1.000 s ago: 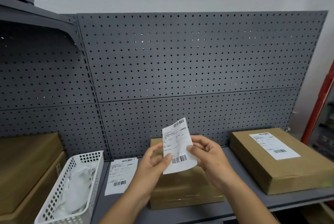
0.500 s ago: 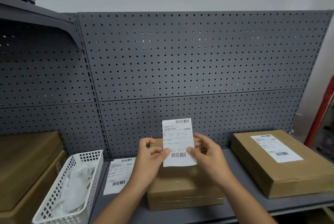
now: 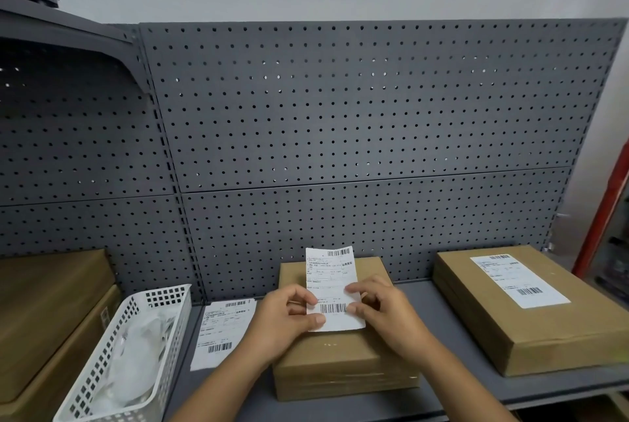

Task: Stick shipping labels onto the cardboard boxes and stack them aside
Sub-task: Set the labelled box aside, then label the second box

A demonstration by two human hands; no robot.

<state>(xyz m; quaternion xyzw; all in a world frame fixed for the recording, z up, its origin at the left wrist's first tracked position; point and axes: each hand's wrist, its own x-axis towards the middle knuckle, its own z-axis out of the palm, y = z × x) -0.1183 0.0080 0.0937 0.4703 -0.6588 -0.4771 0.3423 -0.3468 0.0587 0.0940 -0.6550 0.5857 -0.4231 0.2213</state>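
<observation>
I hold a white shipping label (image 3: 332, 280) with barcodes upright in both hands, just above a plain cardboard box (image 3: 340, 358) on the grey shelf. My left hand (image 3: 286, 323) pinches the label's lower left edge, thumb near the bottom corner. My right hand (image 3: 383, 311) grips its right edge at the lower barcode. The label's bottom edge hangs close over the box top; I cannot tell if it touches. Another cardboard box (image 3: 531, 323) at the right carries a stuck label (image 3: 519, 280).
A loose sheet of labels (image 3: 221, 331) lies flat on the shelf (image 3: 425, 302) left of the middle box. A white plastic basket (image 3: 136, 350) with crumpled backing paper stands further left, beside stacked brown boxes (image 3: 51, 312). A grey pegboard (image 3: 340, 135) backs the shelf.
Both hands have lowered the label from mid-air toward the top of the middle box and straightened it from a tilt. The view has dipped slightly downward.
</observation>
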